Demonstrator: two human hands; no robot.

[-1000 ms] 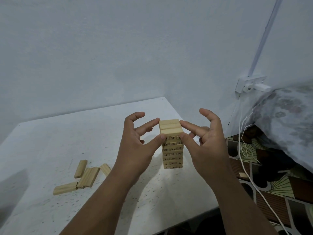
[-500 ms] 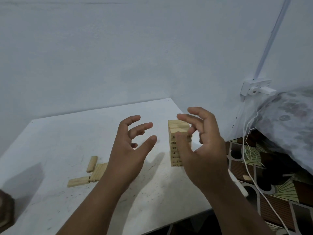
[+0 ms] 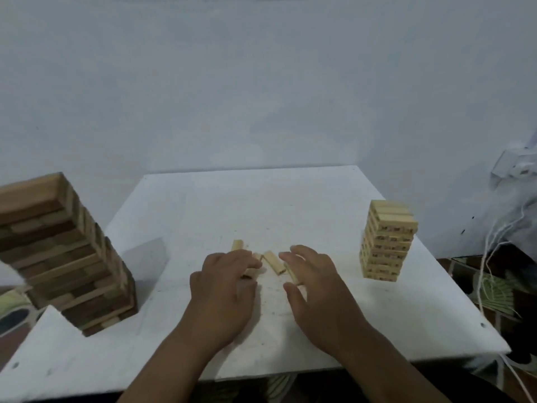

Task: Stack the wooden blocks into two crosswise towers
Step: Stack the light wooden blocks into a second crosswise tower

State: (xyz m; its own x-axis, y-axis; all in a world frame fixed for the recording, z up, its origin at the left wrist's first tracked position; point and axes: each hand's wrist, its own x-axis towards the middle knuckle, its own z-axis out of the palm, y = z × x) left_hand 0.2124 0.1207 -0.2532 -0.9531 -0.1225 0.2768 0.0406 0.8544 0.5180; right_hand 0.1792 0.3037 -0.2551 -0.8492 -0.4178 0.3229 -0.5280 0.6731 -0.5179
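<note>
Two towers up on the white counter (image 3: 203,205), set well apart, likely so that work on one cannot knock the other. Large dark tower (image 3: 69,254) at the left edge, layers laid crosswise, leaning in this wide-angle view. Small pale tower (image 3: 388,239) near the right edge, upright, its top layer of blocks lying side by side. Between them, near the middle, a few loose pale blocks (image 3: 273,261) flat on the counter, within easy reach of both hands.

Left hand (image 3: 223,286) palm down over the loose blocks, fingers curled down onto one or two of them; grip apparently closing on a block, but fingertips hidden, so cannot tell whether anything is truly held. Right hand (image 3: 312,283) just beside, palm down, fingers spread and relaxed, grip released, touching or hovering at the nearest block, thumb apart from the fingers, ready to pinch.

Probably gathering the last loose pieces for the pale tower. Low, flat hands suit lifting blocks by their long sides. Main risk: brushing the slim pale tower when carrying them over.
</note>
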